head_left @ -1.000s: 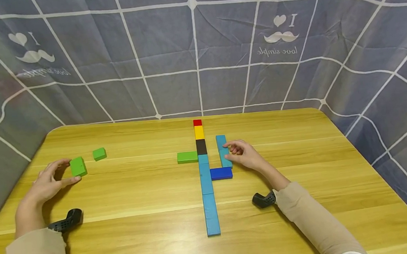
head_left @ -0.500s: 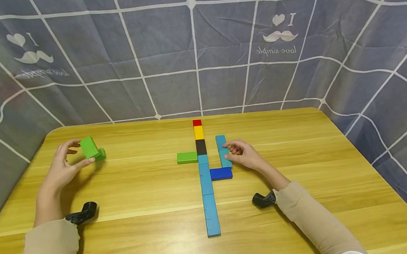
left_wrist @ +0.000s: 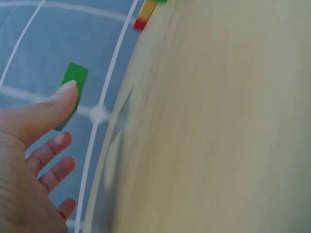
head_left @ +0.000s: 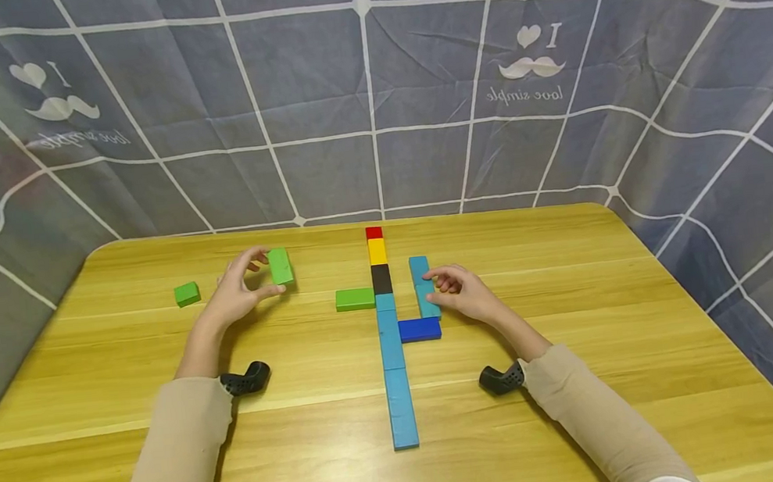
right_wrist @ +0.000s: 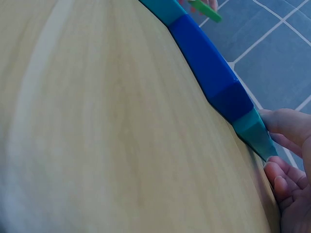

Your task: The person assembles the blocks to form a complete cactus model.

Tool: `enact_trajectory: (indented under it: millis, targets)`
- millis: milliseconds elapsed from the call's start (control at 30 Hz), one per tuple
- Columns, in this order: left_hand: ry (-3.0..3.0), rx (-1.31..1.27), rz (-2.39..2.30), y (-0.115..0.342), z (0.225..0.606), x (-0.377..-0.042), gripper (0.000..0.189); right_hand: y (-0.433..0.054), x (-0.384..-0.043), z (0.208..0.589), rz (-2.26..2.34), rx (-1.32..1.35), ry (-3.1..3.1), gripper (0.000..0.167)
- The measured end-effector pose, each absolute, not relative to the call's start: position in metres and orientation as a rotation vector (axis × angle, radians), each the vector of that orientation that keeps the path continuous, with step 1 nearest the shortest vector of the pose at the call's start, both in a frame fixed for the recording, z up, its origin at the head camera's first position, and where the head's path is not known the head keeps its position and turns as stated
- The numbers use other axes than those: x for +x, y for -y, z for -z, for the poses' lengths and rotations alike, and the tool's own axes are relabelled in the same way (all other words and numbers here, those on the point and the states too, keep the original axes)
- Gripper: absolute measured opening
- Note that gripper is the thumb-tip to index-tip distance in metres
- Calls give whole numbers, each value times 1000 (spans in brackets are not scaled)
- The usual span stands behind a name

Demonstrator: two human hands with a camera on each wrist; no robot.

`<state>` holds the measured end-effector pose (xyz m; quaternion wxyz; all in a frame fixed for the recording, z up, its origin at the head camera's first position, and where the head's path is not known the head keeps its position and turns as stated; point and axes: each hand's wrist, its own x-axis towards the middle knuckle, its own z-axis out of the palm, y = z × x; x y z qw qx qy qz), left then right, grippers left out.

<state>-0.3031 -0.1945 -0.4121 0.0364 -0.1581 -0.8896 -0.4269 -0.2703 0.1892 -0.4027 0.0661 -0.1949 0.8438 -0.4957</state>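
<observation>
My left hand (head_left: 231, 296) pinches a green block (head_left: 280, 266) between thumb and fingers above the left part of the table. In the left wrist view the thumb lies across this green block (left_wrist: 74, 77), with the other fingers loosely curled. At right, my right hand (head_left: 466, 293) holds the nearer of two light blue blocks (head_left: 429, 307) laid end to end. Its thumb and curled fingers are at that light blue block (right_wrist: 256, 133) in the right wrist view. A dark blue block (head_left: 420, 329) joins the light blue pair to the middle column.
The middle column runs red (head_left: 375, 233), yellow (head_left: 377, 251), black (head_left: 381, 278), then light blue blocks (head_left: 400, 404) toward me. A green block (head_left: 355, 299) juts left from it. Another small green block (head_left: 187, 294) lies far left. A grey curtain (head_left: 323, 177) stands behind the table.
My left hand has lifted the green block and carried it rightward, past the small green block, toward the column. The right hand has stayed in place.
</observation>
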Motion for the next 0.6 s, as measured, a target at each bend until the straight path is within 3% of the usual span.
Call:
enact_trajectory:
  millis: [600]
  targets:
    - [2835, -578, 1244, 132, 426, -324, 65, -189, -271, 402, 1511, -600, -2534, 35]
